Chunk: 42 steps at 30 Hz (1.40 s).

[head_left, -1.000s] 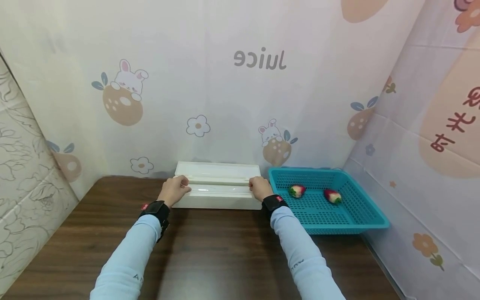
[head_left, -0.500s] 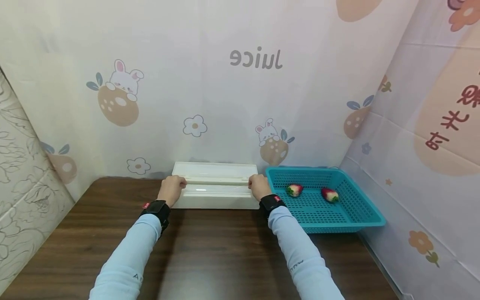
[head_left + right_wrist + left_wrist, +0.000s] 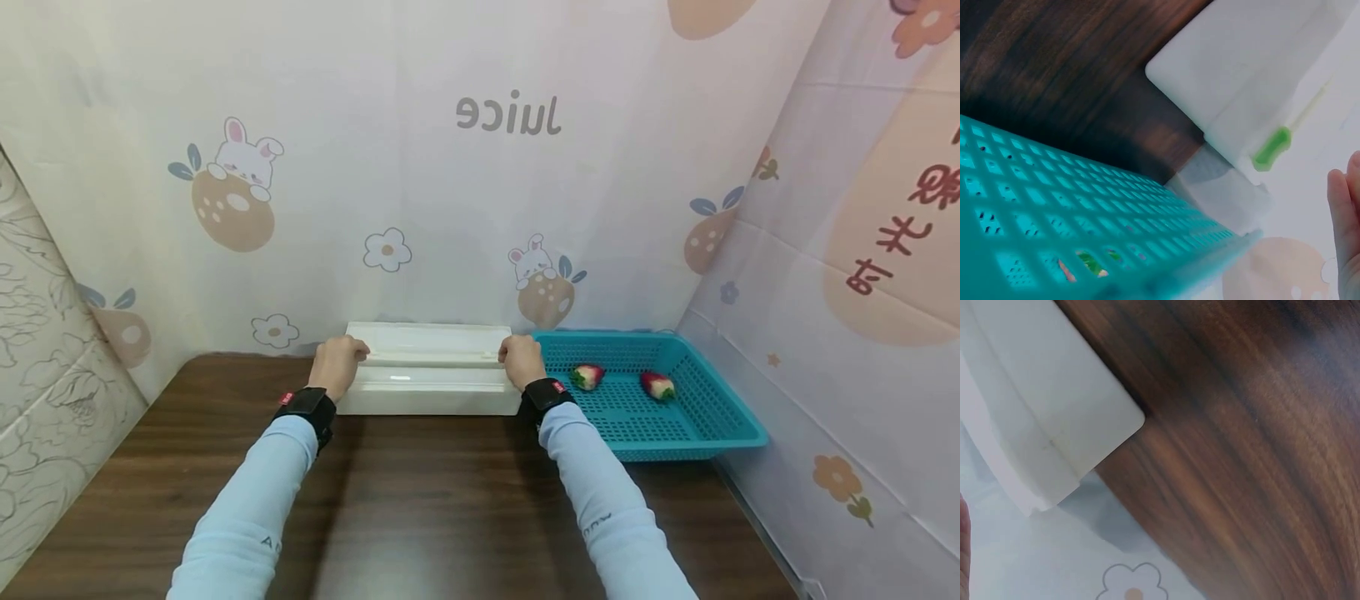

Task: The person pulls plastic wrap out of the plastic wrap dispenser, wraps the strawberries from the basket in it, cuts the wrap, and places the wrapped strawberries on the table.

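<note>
A long white cling film dispenser stands against the back wall, with a pale rail running along its top. In the right wrist view a green slide cutter sits at the rail's end. My left hand is at the dispenser's left end and my right hand at its right end. The fingers of both are curled and seem to pinch the corners of a clear film sheet, which hardly shows. In the wrist views, the visible fingertips of the left and fingertips of the right stand apart from the white body.
A teal perforated basket stands close beside my right hand, its wall near the dispenser's end. Two strawberry-like red and white fruits, one left and one right, lie in it. The brown wooden table reaches back to a printed cloth wall.
Both hands have risen slightly and moved back over the dispenser; the left has shifted a little to the left. The head view has turned slightly right. Dispenser, basket and fruits stay in place.
</note>
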Each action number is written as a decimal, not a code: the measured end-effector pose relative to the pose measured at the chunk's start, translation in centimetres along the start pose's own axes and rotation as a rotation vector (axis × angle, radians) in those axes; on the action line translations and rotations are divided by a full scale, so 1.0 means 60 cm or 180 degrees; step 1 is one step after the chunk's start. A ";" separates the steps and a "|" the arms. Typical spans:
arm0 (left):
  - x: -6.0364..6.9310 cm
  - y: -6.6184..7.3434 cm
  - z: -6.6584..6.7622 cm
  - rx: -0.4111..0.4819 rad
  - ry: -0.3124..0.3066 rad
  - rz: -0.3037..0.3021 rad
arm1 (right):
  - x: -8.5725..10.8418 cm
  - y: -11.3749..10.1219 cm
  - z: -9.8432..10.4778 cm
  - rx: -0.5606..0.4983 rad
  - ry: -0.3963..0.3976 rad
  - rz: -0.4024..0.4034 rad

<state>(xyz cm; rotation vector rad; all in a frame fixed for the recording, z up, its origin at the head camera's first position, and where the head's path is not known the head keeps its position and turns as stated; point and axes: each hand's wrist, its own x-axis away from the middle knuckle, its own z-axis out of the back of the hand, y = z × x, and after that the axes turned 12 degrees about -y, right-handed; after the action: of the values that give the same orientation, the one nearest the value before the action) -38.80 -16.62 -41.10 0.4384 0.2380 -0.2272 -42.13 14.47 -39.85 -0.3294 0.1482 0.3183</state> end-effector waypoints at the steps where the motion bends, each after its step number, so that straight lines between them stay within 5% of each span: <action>1: -0.001 0.002 0.005 0.0012 -0.0015 -0.0005 | 0.000 -0.001 0.004 -0.0006 0.0003 0.0001; 17: -0.016 0.019 0.060 0.0170 -0.0042 0.0054 | -0.009 -0.009 0.056 -0.0216 0.0205 0.0248; 35: -0.016 0.039 0.104 0.0074 0.0129 -0.0016 | -0.013 -0.037 0.113 -0.0100 0.0043 -0.0119; 42: -0.018 0.049 0.119 0.0050 0.0228 -0.0119 | -0.009 -0.042 0.132 -0.0164 0.0157 -0.0040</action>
<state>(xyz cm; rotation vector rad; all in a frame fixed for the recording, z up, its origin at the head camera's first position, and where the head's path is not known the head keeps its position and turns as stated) -37.75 -16.99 -33.37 0.4585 0.3150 -0.2505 -41.11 14.76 -31.60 -0.3892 0.1865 0.3021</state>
